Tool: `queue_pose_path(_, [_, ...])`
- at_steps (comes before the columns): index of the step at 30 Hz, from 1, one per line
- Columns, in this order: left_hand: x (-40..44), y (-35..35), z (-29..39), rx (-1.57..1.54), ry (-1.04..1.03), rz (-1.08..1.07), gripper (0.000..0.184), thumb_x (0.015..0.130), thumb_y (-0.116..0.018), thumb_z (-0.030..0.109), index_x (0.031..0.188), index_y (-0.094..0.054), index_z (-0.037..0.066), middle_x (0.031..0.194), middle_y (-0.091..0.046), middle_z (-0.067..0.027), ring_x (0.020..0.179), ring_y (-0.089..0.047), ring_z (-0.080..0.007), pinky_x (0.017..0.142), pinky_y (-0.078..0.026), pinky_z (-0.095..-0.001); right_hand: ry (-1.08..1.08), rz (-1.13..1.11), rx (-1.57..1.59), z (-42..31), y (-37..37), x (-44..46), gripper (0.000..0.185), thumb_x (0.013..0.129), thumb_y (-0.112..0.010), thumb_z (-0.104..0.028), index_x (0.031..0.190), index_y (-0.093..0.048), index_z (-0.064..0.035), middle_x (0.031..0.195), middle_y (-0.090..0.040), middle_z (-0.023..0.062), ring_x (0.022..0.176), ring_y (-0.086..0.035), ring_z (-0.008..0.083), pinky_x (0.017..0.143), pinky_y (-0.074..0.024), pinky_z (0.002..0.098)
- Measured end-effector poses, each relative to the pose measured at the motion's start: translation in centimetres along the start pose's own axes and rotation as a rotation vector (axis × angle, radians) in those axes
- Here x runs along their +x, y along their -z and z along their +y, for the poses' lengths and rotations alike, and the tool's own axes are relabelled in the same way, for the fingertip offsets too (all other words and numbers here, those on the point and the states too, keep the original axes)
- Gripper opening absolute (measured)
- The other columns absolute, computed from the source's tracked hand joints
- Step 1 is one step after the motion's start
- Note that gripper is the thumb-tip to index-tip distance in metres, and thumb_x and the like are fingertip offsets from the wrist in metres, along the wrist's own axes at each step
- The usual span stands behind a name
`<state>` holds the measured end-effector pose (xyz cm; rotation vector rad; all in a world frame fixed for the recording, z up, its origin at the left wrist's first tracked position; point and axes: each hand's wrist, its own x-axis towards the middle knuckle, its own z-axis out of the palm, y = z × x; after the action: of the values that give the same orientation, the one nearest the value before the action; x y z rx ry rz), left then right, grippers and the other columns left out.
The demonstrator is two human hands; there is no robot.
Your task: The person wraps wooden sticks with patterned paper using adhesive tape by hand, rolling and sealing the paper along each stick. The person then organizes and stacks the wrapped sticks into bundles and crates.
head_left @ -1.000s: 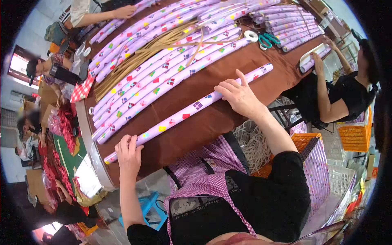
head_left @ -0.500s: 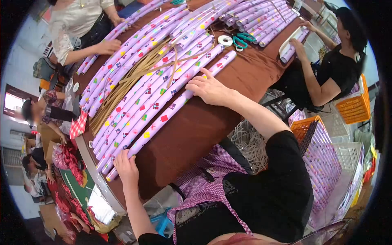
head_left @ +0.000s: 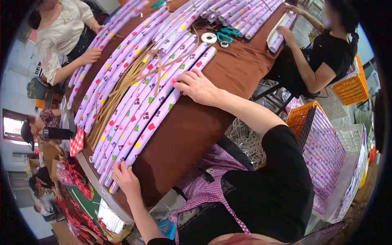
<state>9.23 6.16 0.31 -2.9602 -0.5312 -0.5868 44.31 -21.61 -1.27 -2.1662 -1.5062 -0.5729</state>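
Note:
A long lilac wrapping paper roll (head_left: 152,125) with a coloured gift-box print lies at the near edge of a row of similar rolls (head_left: 126,116). My right hand (head_left: 199,87) curls its fingers over this roll toward its far end. Near its other end, my left hand (head_left: 125,178) is closed on it, fingertips over the top. The roll lies against its neighbours for most of its length. Behind the row, thin brown strips (head_left: 116,100) run between the bundles, and one loose strip crosses the rolls.
A white tape roll (head_left: 209,38) and teal scissors (head_left: 227,36) rest on the brown cloth (head_left: 179,134). One co-worker (head_left: 61,36) handles rolls at upper left; another (head_left: 326,57) holds a roll at right. An orange basket (head_left: 300,116) of rolls stands beside me.
The near roll has moved up against the row, closing the gap. My right hand's fingers, spread before, now bend over it. The co-worker at upper left has shifted some rolls; the view has turned slightly.

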Motion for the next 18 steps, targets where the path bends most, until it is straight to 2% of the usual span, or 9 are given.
queue_pose_path(4, [-0.2, -0.7, 0.0, 0.056, -0.013, 0.018, 0.037, 0.091, -0.061, 0.009, 0.125, -0.056, -0.002, 0.124, -0.054, -0.0189, 0.114, -0.051, -0.0393, 0.097, -0.039, -0.0487, -0.035, 0.005, -0.039, 0.2, -1.0, 1.0, 0.038, 0.082, -0.069, -0.016, 0.119, -0.061, -0.0134, 0.113, -0.057, 0.0073, 0.113, -0.053, 0.0254, 0.099, -0.0371, 0.0431])
queue_pose_path(8, [0.1, -0.3, 1.1, 0.192, -0.018, 0.06, 0.041, 0.091, -0.062, 0.01, 0.13, -0.054, 0.0, 0.127, -0.054, -0.0191, 0.115, -0.05, -0.039, 0.098, -0.039, -0.0499, -0.071, -0.054, -0.054, 0.3, -0.6, 1.2, 0.04, 0.081, -0.07, -0.017, 0.119, -0.06, -0.0126, 0.113, -0.057, 0.0062, 0.113, -0.053, 0.0248, 0.1, -0.0367, 0.043])
queue_pose_path(11, [0.7, -0.5, 1.5, 0.108, -0.067, 0.092, 0.043, 0.092, -0.061, 0.013, 0.133, -0.053, 0.002, 0.13, -0.053, -0.0192, 0.117, -0.049, -0.0393, 0.099, -0.038, -0.0511, -0.066, -0.077, -0.047, 0.5, -0.8, 1.0, 0.044, 0.081, -0.07, -0.017, 0.123, -0.059, -0.0129, 0.117, -0.056, 0.0064, 0.117, -0.052, 0.0249, 0.101, -0.0359, 0.0436])
queue_pose_path(14, [1.5, -0.9, 2.5, 0.067, -0.063, 0.105, 0.044, 0.092, -0.062, 0.015, 0.133, -0.054, 0.003, 0.132, -0.051, -0.0202, 0.119, -0.047, -0.0403, 0.1, -0.036, -0.0519, -0.035, -0.015, -0.042, 0.3, -0.3, 0.2, 0.051, 0.081, -0.07, -0.015, 0.13, -0.055, -0.013, 0.128, -0.054, 0.007, 0.129, -0.045, 0.0252, 0.109, -0.0309, 0.0472])
queue_pose_path(18, [2.8, -0.8, 4.3, 0.079, -0.112, 0.104, 0.046, 0.091, -0.063, 0.015, 0.134, -0.053, 0.002, 0.133, -0.05, -0.0211, 0.12, -0.047, -0.0407, 0.102, -0.035, -0.052, -0.122, 0.045, -0.019, -0.8, 3.2, -2.6, 0.051, 0.081, -0.07, -0.014, 0.129, -0.055, -0.0131, 0.131, -0.053, 0.0067, 0.129, -0.046, 0.0237, 0.109, -0.0317, 0.0486])
